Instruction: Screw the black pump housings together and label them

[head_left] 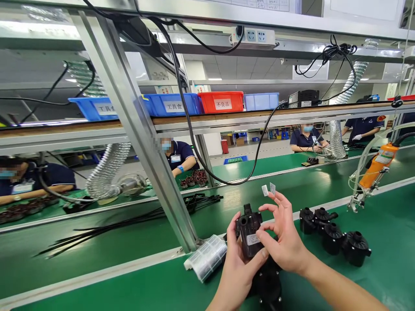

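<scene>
My left hand (238,270) is wrapped round a black pump housing (249,226), which it holds up above the green work surface. A small white label (253,239) lies on the housing's side. Thumb and index finger of my right hand (283,233) are at the edge of that label, close together. Two more small white labels (265,190) stick to raised fingertips of the same hand. Beneath my hands, further black housings (269,285) stand partly hidden. A roll of clear label backing (207,258) lies left of my left hand.
Several black pump housings (332,237) stand at the right. An orange tool (378,166) hangs beyond them. A metal post (139,125) rises at centre left, near black cables (129,220) on the belt. Bins (222,102) line the shelf. People sit across the line.
</scene>
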Available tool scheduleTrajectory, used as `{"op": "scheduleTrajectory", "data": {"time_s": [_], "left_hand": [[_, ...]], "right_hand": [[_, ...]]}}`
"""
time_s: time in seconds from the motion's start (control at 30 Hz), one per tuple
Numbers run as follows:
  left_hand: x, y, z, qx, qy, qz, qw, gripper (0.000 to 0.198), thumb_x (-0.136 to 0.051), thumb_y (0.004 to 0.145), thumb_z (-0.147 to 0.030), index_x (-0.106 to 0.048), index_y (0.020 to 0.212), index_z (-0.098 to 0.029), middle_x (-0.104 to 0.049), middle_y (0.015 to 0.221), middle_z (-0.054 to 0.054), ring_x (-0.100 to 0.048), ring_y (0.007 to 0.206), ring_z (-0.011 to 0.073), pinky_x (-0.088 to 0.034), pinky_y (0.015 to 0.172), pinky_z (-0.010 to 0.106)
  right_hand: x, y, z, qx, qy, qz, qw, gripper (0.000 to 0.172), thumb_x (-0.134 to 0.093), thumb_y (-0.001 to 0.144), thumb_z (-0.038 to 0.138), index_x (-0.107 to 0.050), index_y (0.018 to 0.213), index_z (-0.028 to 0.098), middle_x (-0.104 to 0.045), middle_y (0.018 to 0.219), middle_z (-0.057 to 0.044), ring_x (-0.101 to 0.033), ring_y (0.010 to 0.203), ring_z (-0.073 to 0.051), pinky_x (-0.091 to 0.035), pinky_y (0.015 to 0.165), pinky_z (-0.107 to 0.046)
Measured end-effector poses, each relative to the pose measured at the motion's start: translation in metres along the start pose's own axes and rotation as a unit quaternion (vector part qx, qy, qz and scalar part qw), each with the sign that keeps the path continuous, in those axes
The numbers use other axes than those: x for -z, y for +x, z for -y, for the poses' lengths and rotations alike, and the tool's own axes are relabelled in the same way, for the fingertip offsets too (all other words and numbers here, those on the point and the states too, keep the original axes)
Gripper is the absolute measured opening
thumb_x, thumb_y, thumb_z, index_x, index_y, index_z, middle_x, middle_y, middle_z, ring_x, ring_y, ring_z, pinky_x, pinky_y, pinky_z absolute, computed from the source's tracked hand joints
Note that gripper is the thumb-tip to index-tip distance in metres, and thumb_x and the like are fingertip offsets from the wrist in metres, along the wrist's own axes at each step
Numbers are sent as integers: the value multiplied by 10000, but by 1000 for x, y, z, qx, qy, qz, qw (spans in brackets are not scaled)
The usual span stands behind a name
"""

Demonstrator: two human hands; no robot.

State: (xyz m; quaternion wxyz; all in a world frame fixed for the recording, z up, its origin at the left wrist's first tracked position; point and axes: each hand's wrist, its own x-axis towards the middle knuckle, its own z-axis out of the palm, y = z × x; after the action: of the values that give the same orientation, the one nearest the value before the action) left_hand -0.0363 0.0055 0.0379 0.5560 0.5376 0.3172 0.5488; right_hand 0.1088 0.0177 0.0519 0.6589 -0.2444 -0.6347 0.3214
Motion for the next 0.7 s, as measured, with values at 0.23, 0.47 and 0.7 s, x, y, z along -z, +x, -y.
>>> {"op": "scheduleTrajectory", "data": {"time_s": [0.23, 0.47, 0.7], "left_hand": [[1, -1, -3, -7, 2, -1, 1000, 1114, -895, 795, -439, -139, 1613, -422, -594, 1510, 119, -686, 1257, 345, -595, 1035, 466], [4, -8, 1, -32, 100, 84, 991, 1019, -808, 888, -342, -135, 1653, -380, -475, 1625, 145, -541, 1440, 382, -489, 1179, 533], [31, 15, -3, -70, 341, 53, 936, 760, -691, 937, -331, -362, 1622, -320, -363, 1722, 80, -311, 1599, 337, -205, 1339, 544]], "right_hand": [[16, 2, 7, 179, -171, 86, 965, 860, -599, 956, 31, -247, 1574, 514, -237, 1644, -72, -516, 1341, -287, -676, 847, -449], [20, 6, -1, 33, -170, 60, 983, 1218, -899, 700, 211, -115, 1618, 375, -262, 1614, -166, -543, 1277, -323, -669, 825, -441], [69, 23, -78, 58, -283, 44, 956, 999, -768, 898, 234, -103, 1636, 331, -95, 1691, -188, -355, 1509, -367, -392, 1213, -617]]}}
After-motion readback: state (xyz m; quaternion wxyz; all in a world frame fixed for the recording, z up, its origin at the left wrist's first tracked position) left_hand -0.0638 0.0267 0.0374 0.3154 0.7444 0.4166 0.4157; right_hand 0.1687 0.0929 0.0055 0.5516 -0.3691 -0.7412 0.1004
